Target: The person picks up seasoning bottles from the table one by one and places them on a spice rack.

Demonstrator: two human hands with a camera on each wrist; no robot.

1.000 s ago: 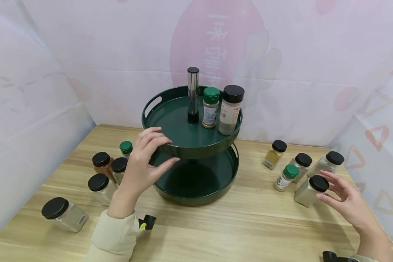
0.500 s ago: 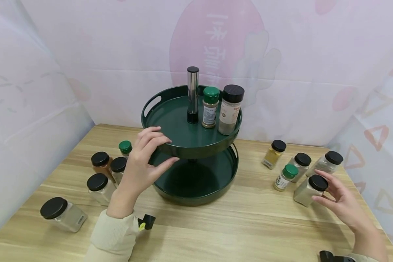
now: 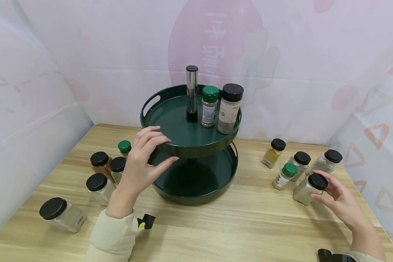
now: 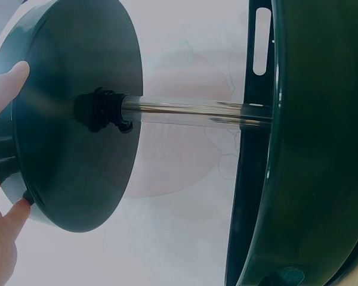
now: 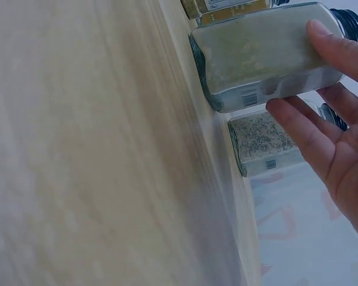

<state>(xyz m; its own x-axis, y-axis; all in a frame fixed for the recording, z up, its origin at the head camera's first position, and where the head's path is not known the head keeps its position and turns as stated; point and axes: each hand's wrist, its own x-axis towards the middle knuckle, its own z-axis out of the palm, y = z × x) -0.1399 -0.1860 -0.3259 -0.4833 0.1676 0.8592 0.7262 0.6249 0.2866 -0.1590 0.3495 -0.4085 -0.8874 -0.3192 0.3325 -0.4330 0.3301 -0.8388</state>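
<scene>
My left hand (image 3: 144, 158) holds the rim of the upper tray of a dark green two-tier stand (image 3: 203, 147), fingers over the edge and thumb below it. The left wrist view shows that tray's underside (image 4: 83, 161) and the metal post (image 4: 185, 110). At the right, my right hand (image 3: 342, 200) grips a square clear spice jar (image 5: 256, 53) with a black lid and pale powder inside. Its thumb lies on one side of the jar and its fingers on another. On the upper tray stand a green-lidded shaker (image 3: 209, 111) and a tall black-lidded bottle (image 3: 228, 114).
Near the right hand are a green-lidded shaker (image 3: 281, 180), a yellow spice jar (image 3: 271, 156) and two more black-lidded jars, one of them speckled (image 5: 265, 134). Several jars stand at the left, including a large one (image 3: 68, 218). The lower tray (image 3: 196, 200) sits on the wooden table.
My right hand has moved slightly left and closed in on the square jar, its thumb now at the jar's side. The left hand keeps its place at the tray rim.
</scene>
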